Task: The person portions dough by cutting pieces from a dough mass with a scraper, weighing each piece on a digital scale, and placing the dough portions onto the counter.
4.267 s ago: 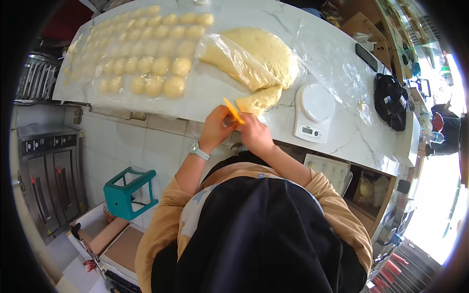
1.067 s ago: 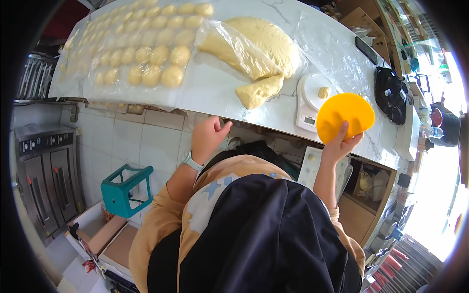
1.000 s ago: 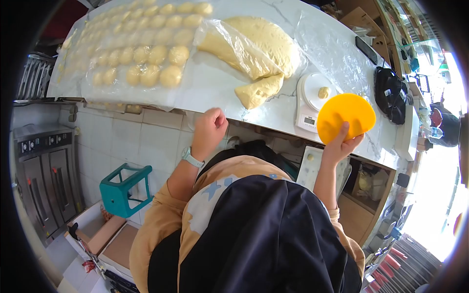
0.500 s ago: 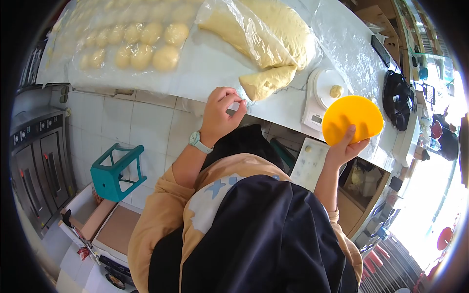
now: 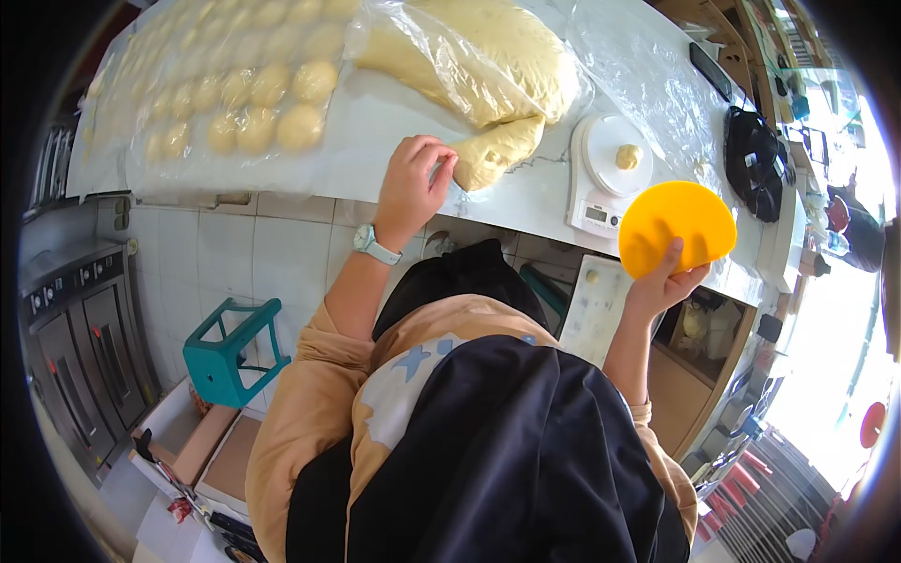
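Observation:
My right hand grips a round yellow dough scraper, thumb on the near face and fingers behind. It is held up by the near corner of a white kitchen scale. On the scale's round plate sits a small lump of dough. My left hand, with a pale watch on the wrist, has thumb and fingers pinched together beside the pulled-out end of a large dough mass. Whether the fingertips hold a bit of dough cannot be made out. Clear plastic sheet covers part of the mass.
Rows of dough balls lie under plastic on the counter at left. A phone and a black bag are at right. Below stand a teal stool, ovens and a white tray.
The view has shifted, so the counter and its things sit farther left. My left hand has moved slightly up toward the dough's end. The scraper stays in my right hand.

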Motion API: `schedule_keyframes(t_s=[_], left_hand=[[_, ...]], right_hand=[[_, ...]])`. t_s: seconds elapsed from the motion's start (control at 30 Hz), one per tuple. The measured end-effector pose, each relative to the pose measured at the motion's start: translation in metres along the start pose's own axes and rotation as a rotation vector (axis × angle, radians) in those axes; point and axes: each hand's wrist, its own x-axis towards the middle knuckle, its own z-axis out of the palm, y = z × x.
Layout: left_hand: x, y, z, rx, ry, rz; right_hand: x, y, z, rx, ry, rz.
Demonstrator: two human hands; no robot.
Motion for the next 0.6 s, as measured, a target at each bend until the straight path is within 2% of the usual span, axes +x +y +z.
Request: schedule_keyframes(t_s=[0.1, 0.2, 0.27, 0.37, 0.47, 0.57, 0.6], left_hand=[[-0.003, 0.022, -0.012, -0.196, 0.090, -0.014], [-0.036, 0.040, -0.014, -0.725, 0.153, -0.439], [-0.069, 0.035, -0.018, -0.860, -0.094, -0.660], [-0.111, 0.034, -0.011, -1.240, -0.037, -1.308], [-0.118, 0.004, -0.002, -1.422, 0.043, -1.657], [-0.085, 0.011, -0.005, -1.544, 0.142, -1.449], [-0.080, 0.014, -0.006, -1.569, 0.119, -1.441]], right_hand=[[-0.002, 0.002, -0.009, -0.033, 0.034, -0.032], [-0.003, 0.003, -0.018, -0.044, 0.073, -0.030], [-0.002, 0.003, -0.022, -0.034, 0.096, -0.016], [-0.006, 0.004, -0.028, -0.024, 0.118, -0.001], [-0.008, 0.003, -0.026, -0.026, 0.119, -0.038], [-0.004, 0.002, -0.032, -0.016, 0.145, -0.018], [-0.002, 0.001, -0.036, -0.021, 0.167, -0.031]])
